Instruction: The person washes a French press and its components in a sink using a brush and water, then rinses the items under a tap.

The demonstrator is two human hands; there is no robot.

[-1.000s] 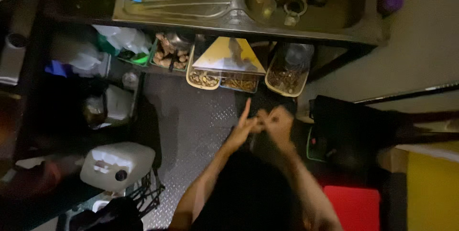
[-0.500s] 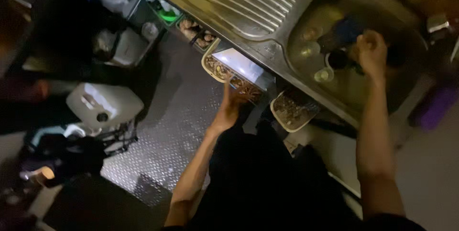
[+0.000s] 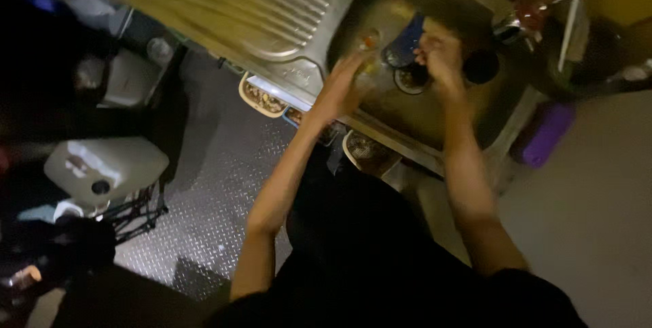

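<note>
Head view: both hands are over the sink (image 3: 475, 131) basin. The left hand (image 3: 343, 83) is curled around a clear glass (image 3: 369, 73), which sits against its fingertips above the basin floor. The right hand (image 3: 441, 56) is bent at the fingers, just right of the glass, touching a blue cloth (image 3: 406, 39); whether it grips the cloth I cannot tell. A round drain (image 3: 410, 78) lies between the hands. The ribbed drainboard (image 3: 258, 9) lies to the left. Below the counter are food trays (image 3: 261, 97) and, well apart, a white jug (image 3: 105, 168).
</note>
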